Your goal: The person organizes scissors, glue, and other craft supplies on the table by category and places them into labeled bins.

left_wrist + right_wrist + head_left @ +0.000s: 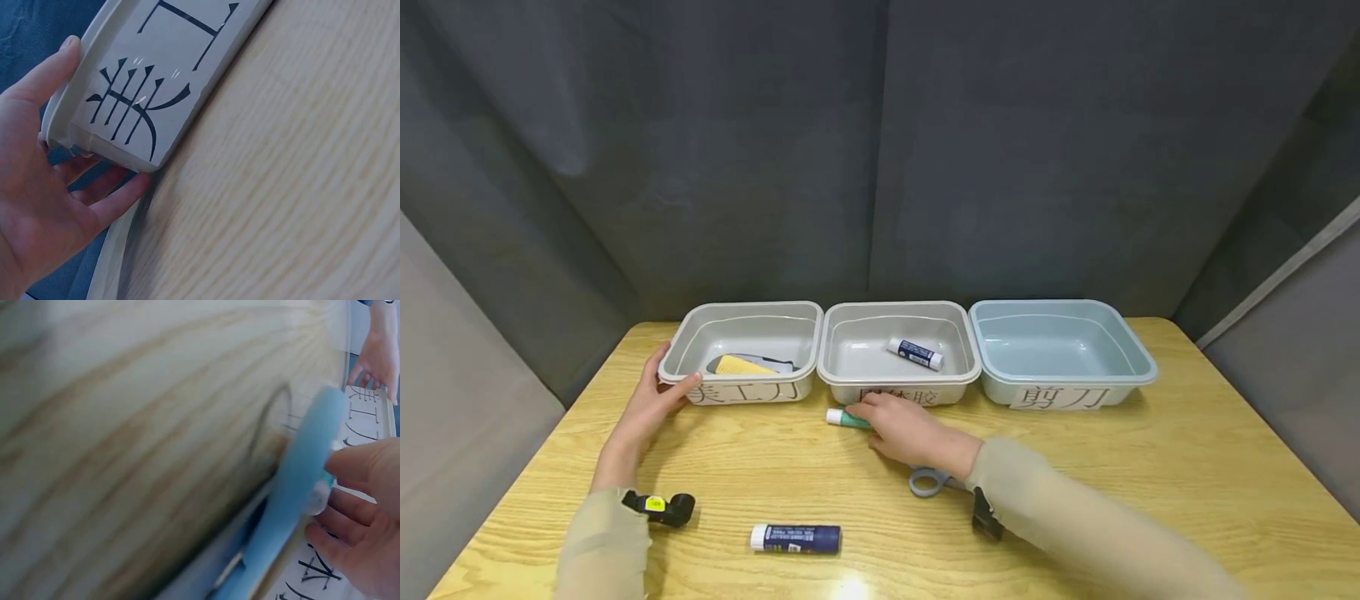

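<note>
My left hand (647,404) grips the front left corner of the left grey box (737,321), thumb on the rim and fingers below it. Just in front of the middle grey box (861,337), my right hand (910,429) holds a green glue stick (850,419) with a white cap; the palm side hides its other end. Under my right forearm lies a pair of scissors (951,482), only a grey-blue handle loop showing. That handle (306,462) looms large and blurred in the right wrist view. A dark blue glue stick (797,538) lies on the table nearer me.
In the left box are a yellow utility knife (741,365) and a grey one (778,364). The middle box holds a small blue glue stick (916,354). A light blue box (1052,325) stands at the right of the row. Dark curtain (880,167) hangs behind.
</note>
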`<state>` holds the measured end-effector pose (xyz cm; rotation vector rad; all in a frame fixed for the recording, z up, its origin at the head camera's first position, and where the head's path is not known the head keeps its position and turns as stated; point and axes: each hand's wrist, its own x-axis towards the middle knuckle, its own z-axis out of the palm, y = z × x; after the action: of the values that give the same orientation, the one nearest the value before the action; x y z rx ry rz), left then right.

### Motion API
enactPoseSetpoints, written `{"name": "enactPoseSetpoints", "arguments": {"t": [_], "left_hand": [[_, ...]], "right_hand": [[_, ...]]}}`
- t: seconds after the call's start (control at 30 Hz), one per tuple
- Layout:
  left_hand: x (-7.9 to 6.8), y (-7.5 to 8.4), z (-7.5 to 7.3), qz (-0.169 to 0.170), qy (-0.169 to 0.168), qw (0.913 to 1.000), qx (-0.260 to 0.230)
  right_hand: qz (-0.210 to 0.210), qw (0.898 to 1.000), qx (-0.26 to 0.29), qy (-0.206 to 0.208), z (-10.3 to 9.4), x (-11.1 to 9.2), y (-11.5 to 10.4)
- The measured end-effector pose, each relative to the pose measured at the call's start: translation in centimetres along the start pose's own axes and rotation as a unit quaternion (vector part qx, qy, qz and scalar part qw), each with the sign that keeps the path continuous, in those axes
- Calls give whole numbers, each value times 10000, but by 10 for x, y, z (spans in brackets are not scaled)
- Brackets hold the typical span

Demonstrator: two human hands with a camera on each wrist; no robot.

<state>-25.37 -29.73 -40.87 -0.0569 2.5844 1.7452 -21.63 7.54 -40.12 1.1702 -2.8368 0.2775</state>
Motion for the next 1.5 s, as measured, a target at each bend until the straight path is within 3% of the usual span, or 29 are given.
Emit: {"name": "enactPoseSetpoints", "arguments": {"t": [0.3,0.8,1.5], "left_hand": [[1,1,-1,29,45,10000,53],[0,-1,0,-38,78,10000,12],[0,-1,-1,-13,-32,10000,68]], "right_hand": [[210,9998,-36,-9,3,6,-5],[69,9996,251,-94,-2,3,-7],[-181,9968,542,555,-59,-8,-5]]}}
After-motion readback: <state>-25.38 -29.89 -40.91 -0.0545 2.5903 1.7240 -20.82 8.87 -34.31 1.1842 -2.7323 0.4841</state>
